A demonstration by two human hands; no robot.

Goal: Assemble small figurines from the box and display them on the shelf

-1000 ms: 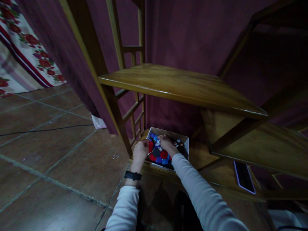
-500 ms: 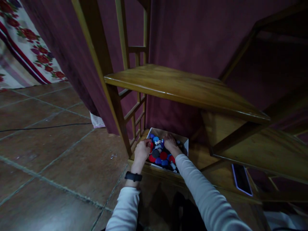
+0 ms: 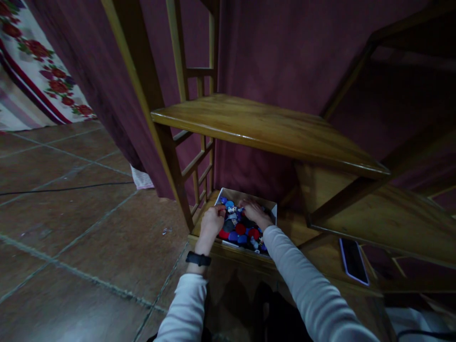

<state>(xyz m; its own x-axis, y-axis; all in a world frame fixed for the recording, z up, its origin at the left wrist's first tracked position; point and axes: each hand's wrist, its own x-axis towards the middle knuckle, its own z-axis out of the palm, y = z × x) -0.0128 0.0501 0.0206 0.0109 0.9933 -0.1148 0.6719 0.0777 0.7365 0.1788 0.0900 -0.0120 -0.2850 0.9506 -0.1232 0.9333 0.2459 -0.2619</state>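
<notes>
A white open box (image 3: pixel 249 195) stands on the low wooden shelf, filled with small round pieces in red, blue and black and small blue-and-white figures (image 3: pixel 232 212). My left hand (image 3: pixel 213 221) is at the box's left side, with thumb and fingers pinched together. Whatever lies between those fingertips is too small to make out. Over the middle of the box, my right hand (image 3: pixel 253 211) reaches in from the right with fingers stretched toward the left among the pieces. Its fingertips are partly hidden. A black band (image 3: pixel 198 259) circles my left wrist.
Above the box juts a wooden shelf board (image 3: pixel 263 128), with a slatted side frame (image 3: pixel 194 166) to its left. A phone (image 3: pixel 354 261) lies on the lower shelf to the right. A dark cable (image 3: pixel 67 188) crosses the tiled floor. A maroon curtain (image 3: pixel 270 57) hangs behind.
My right hand has shifted slightly left within the box, its fingers more stretched out. My left hand stays by the left side. The whole view has shifted a little.
</notes>
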